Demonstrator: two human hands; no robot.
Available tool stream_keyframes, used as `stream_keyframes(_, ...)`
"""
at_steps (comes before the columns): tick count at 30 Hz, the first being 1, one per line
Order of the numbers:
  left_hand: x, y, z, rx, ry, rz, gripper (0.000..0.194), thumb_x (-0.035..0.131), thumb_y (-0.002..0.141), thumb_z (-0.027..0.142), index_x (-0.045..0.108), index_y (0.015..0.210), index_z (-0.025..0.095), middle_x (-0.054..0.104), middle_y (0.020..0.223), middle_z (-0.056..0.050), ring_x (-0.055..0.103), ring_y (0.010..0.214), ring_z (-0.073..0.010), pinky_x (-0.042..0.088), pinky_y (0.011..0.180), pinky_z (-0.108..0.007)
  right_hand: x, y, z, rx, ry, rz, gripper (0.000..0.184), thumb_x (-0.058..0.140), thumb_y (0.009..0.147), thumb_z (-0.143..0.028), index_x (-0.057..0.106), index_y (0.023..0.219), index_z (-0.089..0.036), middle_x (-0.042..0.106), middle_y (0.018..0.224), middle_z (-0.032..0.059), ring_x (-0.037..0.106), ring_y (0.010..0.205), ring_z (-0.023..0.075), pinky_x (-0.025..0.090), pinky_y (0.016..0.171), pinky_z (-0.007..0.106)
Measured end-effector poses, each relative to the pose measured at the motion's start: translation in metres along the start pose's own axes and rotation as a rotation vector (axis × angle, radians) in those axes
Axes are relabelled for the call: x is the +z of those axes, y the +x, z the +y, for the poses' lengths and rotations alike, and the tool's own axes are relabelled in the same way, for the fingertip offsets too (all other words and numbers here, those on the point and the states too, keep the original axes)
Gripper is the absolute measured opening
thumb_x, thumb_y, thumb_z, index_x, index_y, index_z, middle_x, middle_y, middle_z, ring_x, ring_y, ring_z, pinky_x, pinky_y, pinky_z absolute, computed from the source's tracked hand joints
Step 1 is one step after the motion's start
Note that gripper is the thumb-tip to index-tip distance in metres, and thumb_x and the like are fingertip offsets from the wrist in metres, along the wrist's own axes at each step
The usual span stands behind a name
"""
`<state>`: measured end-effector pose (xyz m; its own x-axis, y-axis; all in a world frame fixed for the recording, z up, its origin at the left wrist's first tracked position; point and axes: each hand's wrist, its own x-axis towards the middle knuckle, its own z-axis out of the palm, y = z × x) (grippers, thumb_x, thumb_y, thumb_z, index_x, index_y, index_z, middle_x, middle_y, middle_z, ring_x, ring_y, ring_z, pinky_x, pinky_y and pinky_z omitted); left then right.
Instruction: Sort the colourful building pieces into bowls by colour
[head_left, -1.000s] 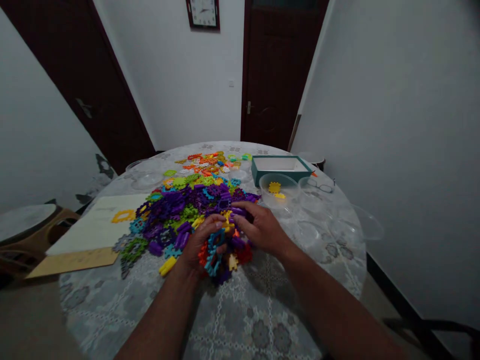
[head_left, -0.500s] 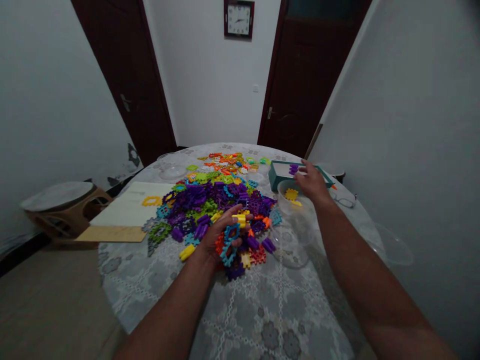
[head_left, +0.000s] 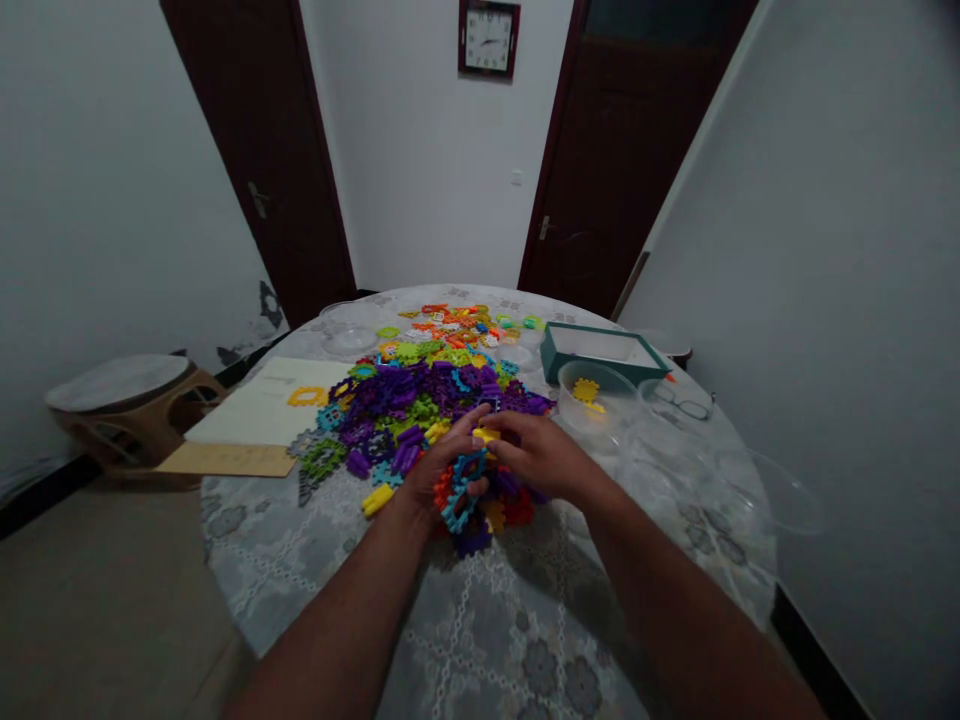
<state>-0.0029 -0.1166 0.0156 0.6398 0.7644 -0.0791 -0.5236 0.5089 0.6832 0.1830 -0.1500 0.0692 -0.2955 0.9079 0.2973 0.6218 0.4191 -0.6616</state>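
Note:
My left hand (head_left: 442,460) is closed around a small bunch of plastic interlocking pieces at the near edge of the pile. Among them a blue notched piece (head_left: 457,515), an orange piece (head_left: 443,488) and a yellow piece (head_left: 486,436) show. My right hand (head_left: 536,450) has come up against the left one, its thumb and fingers pinching at the yellow piece. Fingers partly cover that piece. Just beyond both hands spreads a heap of mostly purple notched pieces (head_left: 390,395), with green and blue ones mixed in. A separate yellow piece (head_left: 377,499) lies left of my left wrist.
Right of the heap are a teal box (head_left: 600,345) and a clear tub (head_left: 574,405) with a yellow gear-shaped piece (head_left: 586,390) inside. Glasses (head_left: 686,402) and clear lids (head_left: 772,490) lie farther right. White paper (head_left: 259,405) lies left. Orange pieces (head_left: 450,325) sit farther back.
My right hand has moved from over the teal box, where purple pieces were at its fingers, left to the yellow piece at my left hand. Those purple pieces are out of sight.

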Motion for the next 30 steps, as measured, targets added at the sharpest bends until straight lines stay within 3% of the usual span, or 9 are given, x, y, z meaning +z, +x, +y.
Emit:
stream_keyframes(5, -0.004, 0.002, 0.000, -0.012, -0.018, -0.027, 0.076, 0.074, 0.084, 0.017, 0.047, 0.155, 0.021, 0.071, 0.100, -0.008, 0.065, 0.059, -0.0129, 0.047, 0.040, -0.019, 0.011, -0.002, 0.001, 0.046, 0.138, 0.063, 0.025, 0.065, 0.095, -0.020, 0.076, 0.117, -0.021, 0.079, 0.115, 0.0069, 0.073, 0.101, 0.0205, 0.058, 0.090, 0.036)
stream_keyframes(11, -0.005, 0.005, -0.001, -0.097, -0.050, -0.050, 0.063, 0.071, 0.084, 0.014, 0.055, 0.145, 0.019, 0.072, 0.115, -0.016, 0.076, 0.079, -0.0210, 0.048, 0.042, -0.017, -0.006, -0.005, 0.016, 0.123, 0.265, 0.240, 0.027, 0.067, 0.094, -0.033, 0.074, 0.115, -0.018, 0.079, 0.102, 0.0059, 0.073, 0.092, 0.0197, 0.058, 0.085, 0.034)
stream_keyframes(18, -0.008, 0.008, 0.001, -0.091, -0.200, 0.009, 0.051, 0.068, 0.081, 0.015, 0.062, 0.131, 0.014, 0.073, 0.111, -0.018, 0.071, 0.070, -0.0181, 0.047, 0.041, -0.019, -0.056, -0.013, 0.070, 0.260, -0.206, 0.746, 0.036, 0.067, 0.091, -0.043, 0.078, 0.114, -0.018, 0.077, 0.108, 0.0112, 0.070, 0.084, 0.0228, 0.057, 0.088, 0.042)
stream_keyframes(21, -0.007, 0.008, 0.002, -0.071, -0.221, 0.054, 0.046, 0.066, 0.081, 0.015, 0.064, 0.127, 0.013, 0.073, 0.104, -0.015, 0.069, 0.068, -0.0164, 0.046, 0.040, -0.018, -0.064, -0.017, 0.089, 0.311, -0.318, 0.862, 0.043, 0.063, 0.090, -0.038, 0.074, 0.125, -0.016, 0.073, 0.119, 0.0152, 0.070, 0.083, 0.0232, 0.058, 0.091, 0.046)
stream_keyframes(23, -0.005, 0.007, 0.002, -0.065, -0.237, 0.076, 0.042, 0.066, 0.081, 0.015, 0.065, 0.123, 0.013, 0.072, 0.099, -0.013, 0.067, 0.066, -0.0157, 0.045, 0.040, -0.018, -0.062, -0.020, 0.088, 0.287, -0.363, 0.893, 0.050, 0.062, 0.089, -0.033, 0.069, 0.134, -0.014, 0.069, 0.130, 0.0190, 0.071, 0.086, 0.0242, 0.058, 0.092, 0.047)
stream_keyframes(25, -0.004, 0.006, 0.001, -0.050, -0.263, 0.087, 0.038, 0.066, 0.081, 0.015, 0.065, 0.119, 0.012, 0.070, 0.092, -0.010, 0.065, 0.063, -0.0143, 0.044, 0.040, -0.018, -0.054, -0.022, 0.075, 0.218, -0.352, 0.882, 0.048, 0.061, 0.091, -0.032, 0.068, 0.136, -0.015, 0.068, 0.133, 0.0193, 0.072, 0.091, 0.0253, 0.059, 0.090, 0.045)
stream_keyframes(27, -0.002, 0.007, 0.001, -0.022, -0.298, 0.096, 0.037, 0.067, 0.080, 0.015, 0.065, 0.117, 0.012, 0.067, 0.087, -0.007, 0.061, 0.060, -0.0120, 0.044, 0.041, -0.018, -0.041, -0.024, 0.052, 0.118, -0.290, 0.768, 0.037, 0.061, 0.095, -0.032, 0.071, 0.128, -0.018, 0.073, 0.122, 0.0151, 0.072, 0.089, 0.0245, 0.059, 0.086, 0.042)
stream_keyframes(30, -0.002, 0.007, 0.000, 0.053, -0.337, 0.105, 0.035, 0.068, 0.081, 0.016, 0.065, 0.116, 0.013, 0.062, 0.082, -0.002, 0.056, 0.056, -0.0088, 0.043, 0.042, -0.017, -0.013, -0.029, 0.012, -0.077, -0.162, 0.384, 0.019, 0.063, 0.100, -0.033, 0.073, 0.112, -0.023, 0.076, 0.103, 0.0081, 0.071, 0.084, 0.0217, 0.058, 0.081, 0.037)
